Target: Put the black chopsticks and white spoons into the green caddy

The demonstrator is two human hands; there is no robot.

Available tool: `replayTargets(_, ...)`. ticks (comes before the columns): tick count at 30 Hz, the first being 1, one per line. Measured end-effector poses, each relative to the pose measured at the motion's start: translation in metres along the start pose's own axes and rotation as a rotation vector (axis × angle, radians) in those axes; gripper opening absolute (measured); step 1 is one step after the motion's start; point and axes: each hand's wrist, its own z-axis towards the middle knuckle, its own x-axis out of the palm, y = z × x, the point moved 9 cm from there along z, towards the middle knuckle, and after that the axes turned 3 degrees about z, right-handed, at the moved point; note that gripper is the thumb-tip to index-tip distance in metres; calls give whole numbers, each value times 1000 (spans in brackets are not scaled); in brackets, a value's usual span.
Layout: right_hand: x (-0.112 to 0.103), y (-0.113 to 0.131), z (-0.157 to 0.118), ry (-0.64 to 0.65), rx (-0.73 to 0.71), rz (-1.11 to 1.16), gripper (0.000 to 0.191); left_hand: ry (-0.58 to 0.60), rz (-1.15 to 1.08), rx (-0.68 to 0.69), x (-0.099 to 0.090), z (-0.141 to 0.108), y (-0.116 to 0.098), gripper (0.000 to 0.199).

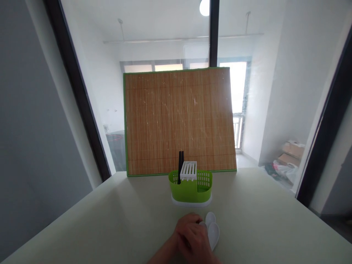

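Note:
At the front middle of the table my left hand (188, 219) rests with its fingers bent inward, closed. Across it lies my right hand (196, 240), its fingers curled and pressed together; what either hand holds, if anything, is hidden. Just right of them are white spoons: one large spoon bowl (213, 233) beside my right hand and a smaller spoon bowl (210, 218) behind it. A third spoon (203, 224) shows only its edge beside my fingers. The spoons' handles are mostly covered.
Beyond my hands stands a green basket (189, 193) on a white base, with black chopsticks (180, 167) upright in it and a white slatted rack (189, 169) on top. A bamboo mat (178, 121) leans on the glass behind. The pale table (110, 216) narrows toward the back.

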Motion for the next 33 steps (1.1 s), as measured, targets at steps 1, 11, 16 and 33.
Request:
replayTargets(1,0,0,0,3,3,-12,12,9,2,9,0,0,-1,17)
replayTargets(11,-6,-46,-11,-112,363,0,25,-580,124,117,-107,-38,-57,17)
replayTargets(16,7,-58,-19,-45,458,24,41,-671,257,328,-119,-69,-90,13)
replayTargets(33,21,-65,-25,157,468,-92,37,-759,425,413,-169,-68,-123,12)
